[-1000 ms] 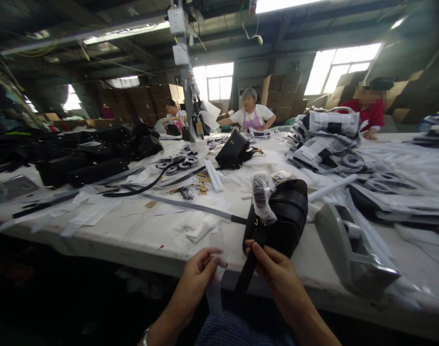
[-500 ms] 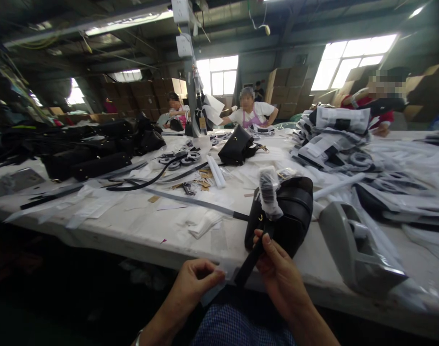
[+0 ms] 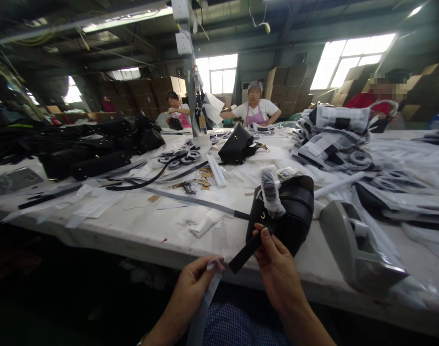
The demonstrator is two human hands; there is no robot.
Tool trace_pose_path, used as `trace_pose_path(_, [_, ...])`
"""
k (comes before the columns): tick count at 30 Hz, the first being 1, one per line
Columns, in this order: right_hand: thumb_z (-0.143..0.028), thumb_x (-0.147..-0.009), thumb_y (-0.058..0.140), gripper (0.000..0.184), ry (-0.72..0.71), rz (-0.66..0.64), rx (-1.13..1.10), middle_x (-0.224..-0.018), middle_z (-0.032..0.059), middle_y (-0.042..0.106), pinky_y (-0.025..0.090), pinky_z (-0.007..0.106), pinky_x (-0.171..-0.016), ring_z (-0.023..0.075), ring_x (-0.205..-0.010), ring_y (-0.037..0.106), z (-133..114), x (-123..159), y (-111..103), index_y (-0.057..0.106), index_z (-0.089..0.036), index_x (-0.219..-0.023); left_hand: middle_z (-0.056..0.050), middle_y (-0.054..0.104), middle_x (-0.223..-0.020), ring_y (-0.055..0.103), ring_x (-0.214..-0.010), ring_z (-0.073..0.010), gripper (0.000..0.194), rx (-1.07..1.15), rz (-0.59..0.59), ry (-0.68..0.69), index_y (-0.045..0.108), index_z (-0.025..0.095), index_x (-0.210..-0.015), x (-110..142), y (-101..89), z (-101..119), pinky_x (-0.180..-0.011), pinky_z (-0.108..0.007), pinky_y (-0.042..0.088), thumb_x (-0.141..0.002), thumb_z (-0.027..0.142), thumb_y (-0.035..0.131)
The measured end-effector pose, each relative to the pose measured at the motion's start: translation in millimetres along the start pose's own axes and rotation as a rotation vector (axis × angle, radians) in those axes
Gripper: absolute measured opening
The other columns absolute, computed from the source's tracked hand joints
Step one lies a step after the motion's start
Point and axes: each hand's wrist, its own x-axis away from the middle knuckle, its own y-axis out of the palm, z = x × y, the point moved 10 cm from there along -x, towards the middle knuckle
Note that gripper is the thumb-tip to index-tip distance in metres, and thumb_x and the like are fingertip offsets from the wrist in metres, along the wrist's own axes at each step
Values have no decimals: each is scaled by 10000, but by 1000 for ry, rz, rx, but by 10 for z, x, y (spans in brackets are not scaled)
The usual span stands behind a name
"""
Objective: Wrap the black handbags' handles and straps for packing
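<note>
A black handbag (image 3: 291,211) rests at the near edge of the white worktable (image 3: 133,230), its top hardware wrapped in clear plastic (image 3: 270,191). Its black strap (image 3: 245,252) hangs toward me. My right hand (image 3: 273,269) pinches that strap just below the bag. My left hand (image 3: 196,281) is closed on a thin translucent plastic strip (image 3: 205,300) that trails down over my lap, its upper end close to the strap's free end.
A grey tape dispenser (image 3: 352,247) sits right of the bag. Loose straps (image 3: 151,180), paper pieces, tape rolls (image 3: 179,161) and black bags (image 3: 93,149) lie across the table. A wrapped pile (image 3: 331,139) stands at the right. Three people work at the far side.
My right hand has slid up the strap toward the bag, and the strap's free end has lifted. My left hand stays pinched on the plastic strip, which now hangs lower over my lap.
</note>
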Motion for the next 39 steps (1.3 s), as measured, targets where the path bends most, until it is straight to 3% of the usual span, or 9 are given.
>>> trace_pose_path(6, [-429, -653, 862, 309, 15, -2, -15, -869, -13, 717, 465, 159, -602, 91, -730, 564, 9, 21, 9, 796, -250, -897, -67, 737, -833, 632, -762, -191, 440, 11, -33, 25, 736, 138, -1037, -1, 14, -13, -694, -254, 446, -827, 515, 653])
trace_pose_path(10, [-447, -647, 860, 315, 6, -4, -2, -877, -13, 725, 482, 177, -635, 111, -776, 592, 1, 22, 10, 795, -263, -894, -77, 765, -829, 657, -706, -181, 550, 40, -44, -10, 607, 154, -1226, -16, 27, -33, -643, -242, 451, -790, 472, 713])
trace_pose_path(12, [-449, -661, 851, 308, 4, -4, 9, -881, -13, 724, 478, 171, -622, 107, -765, 587, 6, 16, 5, 793, -265, -901, -69, 762, -776, 647, -642, -168, 528, 64, -17, -44, 604, 160, -1161, -27, 1, -75, -581, -222, 429, -749, 451, 759])
trace_pose_path(16, [-423, -677, 850, 285, 11, -11, -13, -858, -14, 710, 470, 156, -585, 88, -704, 557, 29, 4, 6, 794, -255, -900, -28, 712, -674, 595, -561, -125, 364, 162, 29, -78, 659, 139, -833, -36, -58, -162, -530, -193, 392, -649, 393, 843])
trace_pose_path(18, [-408, -676, 855, 282, 18, -11, -37, -859, -12, 707, 477, 147, -594, 86, -714, 559, 40, 2, 8, 794, -243, -896, -16, 684, -646, 570, -554, -114, 330, 157, 51, -52, 688, 128, -777, -31, -91, -149, -529, -192, 391, -672, 409, 827])
trace_pose_path(21, [-398, -673, 859, 288, 25, -7, -47, -866, -14, 711, 479, 135, -600, 83, -728, 562, 50, 5, 4, 794, -235, -901, -15, 673, -630, 577, -573, -128, 338, 77, 75, -22, 734, 135, -812, -13, -116, -98, -535, -202, 401, -766, 470, 740])
trace_pose_path(25, [-396, -676, 859, 282, 28, 0, -51, -864, -20, 714, 485, 129, -614, 79, -734, 569, 55, 21, -5, 794, -239, -900, -56, 743, -788, 674, -752, -206, 362, 20, 22, 10, 749, 163, -943, -3, -41, -32, -620, -233, 467, -845, 496, 648])
trace_pose_path(34, [-415, -645, 870, 299, 19, 11, -30, -858, -19, 716, 461, 143, -590, 88, -734, 564, 29, 31, 16, 798, -251, -884, -48, 724, -648, 632, -608, -158, 251, 30, 62, 63, 730, 137, -689, 26, -79, -6, -584, -216, 469, -680, 369, 824])
trace_pose_path(39, [-433, -634, 868, 328, 6, 36, -17, -862, -12, 705, 428, 139, -569, 82, -706, 532, 31, 39, 9, 798, -240, -889, -46, 753, -738, 662, -686, -172, 206, 21, 34, 78, 763, 150, -799, 48, -17, 71, -634, -214, 485, -718, 337, 790])
